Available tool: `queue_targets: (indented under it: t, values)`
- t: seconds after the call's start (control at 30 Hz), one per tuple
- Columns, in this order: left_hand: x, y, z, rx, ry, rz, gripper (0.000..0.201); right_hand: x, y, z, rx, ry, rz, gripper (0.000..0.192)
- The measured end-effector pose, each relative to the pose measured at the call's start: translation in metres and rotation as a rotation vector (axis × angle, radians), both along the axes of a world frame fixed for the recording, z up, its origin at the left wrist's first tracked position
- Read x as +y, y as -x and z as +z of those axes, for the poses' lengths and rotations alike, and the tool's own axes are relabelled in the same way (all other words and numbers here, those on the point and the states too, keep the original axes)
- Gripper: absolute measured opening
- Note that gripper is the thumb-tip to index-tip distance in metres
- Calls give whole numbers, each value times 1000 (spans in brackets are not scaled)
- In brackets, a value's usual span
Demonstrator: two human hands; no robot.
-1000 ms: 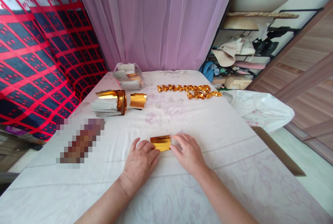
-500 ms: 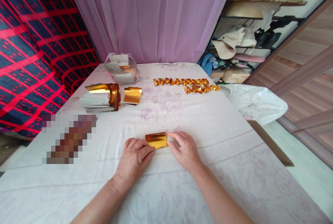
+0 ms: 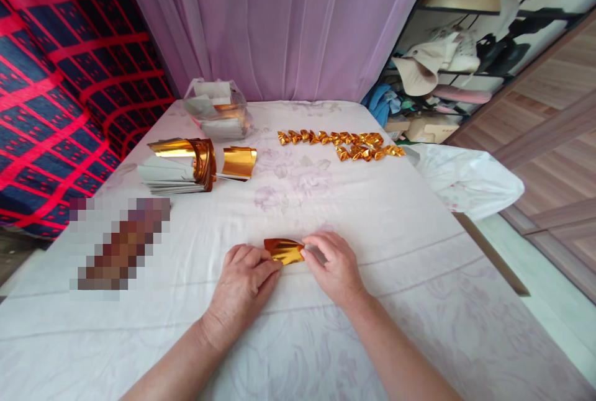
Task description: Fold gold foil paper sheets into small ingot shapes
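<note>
Between my two hands, low over the table's middle, is a sheet of shiny gold foil paper point(image 3: 285, 251). My left hand point(image 3: 249, 274) grips its left end, fingers together and resting on the cloth. With thumb and forefinger my right hand point(image 3: 333, 264) pinches the right edge, and the sheet bends there. Farther back on the left lie a fanned stack of foil paper point(image 3: 179, 171), grey-white on the reverse, and a separate gold piece point(image 3: 239, 162). Rows of folded gold foil pieces point(image 3: 330, 138) lie at the back right.
A clear plastic bag point(image 3: 216, 109) of papers stands at the table's back left. A blurred-out patch point(image 3: 123, 243) covers something on the left. Beyond the right edge are a white plastic bag point(image 3: 470, 177) and shelves with a hat point(image 3: 416, 69) and shoes. A purple curtain point(image 3: 279, 28) hangs behind.
My right fingers have closed on the foil sheet's right edge, which was flatter before and now puckers. The camera view has shifted slightly.
</note>
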State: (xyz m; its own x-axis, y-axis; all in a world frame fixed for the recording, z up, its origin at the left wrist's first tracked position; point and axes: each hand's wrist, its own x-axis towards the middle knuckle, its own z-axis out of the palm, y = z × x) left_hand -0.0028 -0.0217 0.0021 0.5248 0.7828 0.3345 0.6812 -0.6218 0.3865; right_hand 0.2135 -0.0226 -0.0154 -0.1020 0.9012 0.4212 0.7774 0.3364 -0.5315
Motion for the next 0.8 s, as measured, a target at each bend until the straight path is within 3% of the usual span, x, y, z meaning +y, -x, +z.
queue_targets:
  t: [0.17,0.5,0.7,0.8]
  values:
    - [0,0,-2,-15,-28,-19,18,3,1,-2,-19,-28,-25,5]
    - [-1,-1,-1,-37,-24,-8,15,3,2,-4,-18,-56,1,12]
    - [0,2,-1,-20,-10,144,2,1,0,-2,15,-75,1,15]
    - [2,4,-5,-64,-14,245,11,1,-1,1,47,-79,4,14]
